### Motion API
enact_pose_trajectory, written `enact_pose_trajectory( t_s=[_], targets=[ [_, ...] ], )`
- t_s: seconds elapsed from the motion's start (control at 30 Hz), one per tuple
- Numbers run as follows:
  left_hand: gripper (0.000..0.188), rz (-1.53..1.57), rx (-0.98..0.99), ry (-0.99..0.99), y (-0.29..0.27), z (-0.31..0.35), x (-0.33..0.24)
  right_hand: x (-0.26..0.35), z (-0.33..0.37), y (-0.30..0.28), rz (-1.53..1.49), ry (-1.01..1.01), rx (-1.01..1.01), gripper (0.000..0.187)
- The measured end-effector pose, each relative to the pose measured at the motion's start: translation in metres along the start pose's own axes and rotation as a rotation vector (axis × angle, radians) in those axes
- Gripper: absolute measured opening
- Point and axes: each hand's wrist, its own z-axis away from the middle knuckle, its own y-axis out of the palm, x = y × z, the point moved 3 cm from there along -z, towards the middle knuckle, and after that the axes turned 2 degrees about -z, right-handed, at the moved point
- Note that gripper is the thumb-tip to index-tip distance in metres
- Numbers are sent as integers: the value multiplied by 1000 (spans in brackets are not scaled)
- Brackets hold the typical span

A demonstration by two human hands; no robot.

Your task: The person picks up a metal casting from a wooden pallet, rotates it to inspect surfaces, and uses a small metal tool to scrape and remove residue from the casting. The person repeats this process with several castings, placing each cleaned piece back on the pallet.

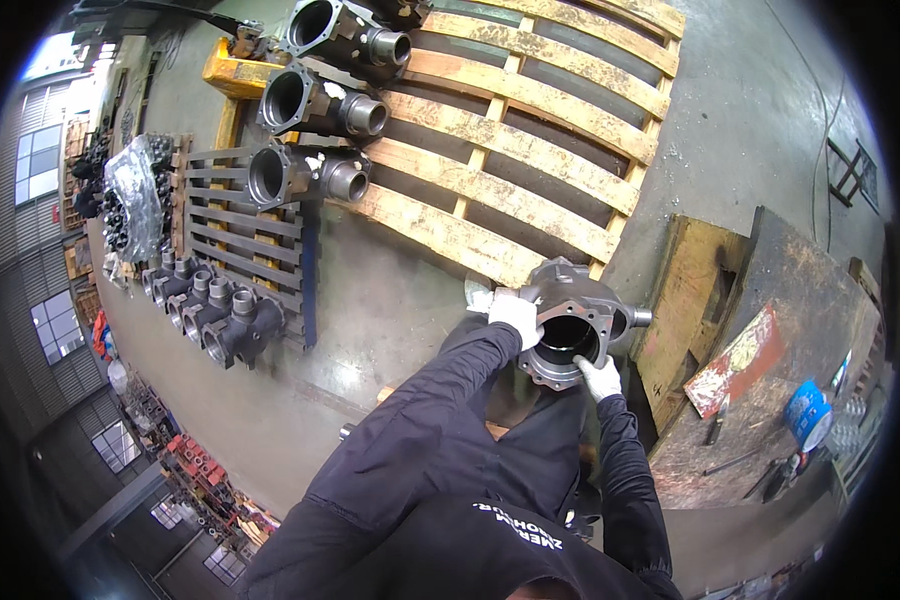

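Observation:
A dark metal housing casting with a round bolted flange and a side pipe stub is in front of me, at the near corner of the wooden pallet. Its wide bore faces up toward me. My left hand, in a white glove, is closed against the casting's left side by the flange. On the right, my gloved right hand grips the flange rim, with the thumb at the edge of the bore. Some of the fingers of both hands are hidden. A whitish thing, too unclear to name, shows beside my left hand.
Similar castings line the left edge of the wooden pallet. A yellow pallet jack stands behind them. More castings rest beside a dark slatted pallet. At right, a worn board carries a blue roll and tools.

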Motion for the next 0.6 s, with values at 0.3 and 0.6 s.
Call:
enact_pose_trajectory(
  t_s=[0.3,0.6],
  targets=[
    [52,-56,51,-128,3,-8,-10,17,7,-9,15,-65,-18,80],
    [52,8,23,-142,-3,-7,-12,22,8,-9,48,-47,28,83]
  ],
)
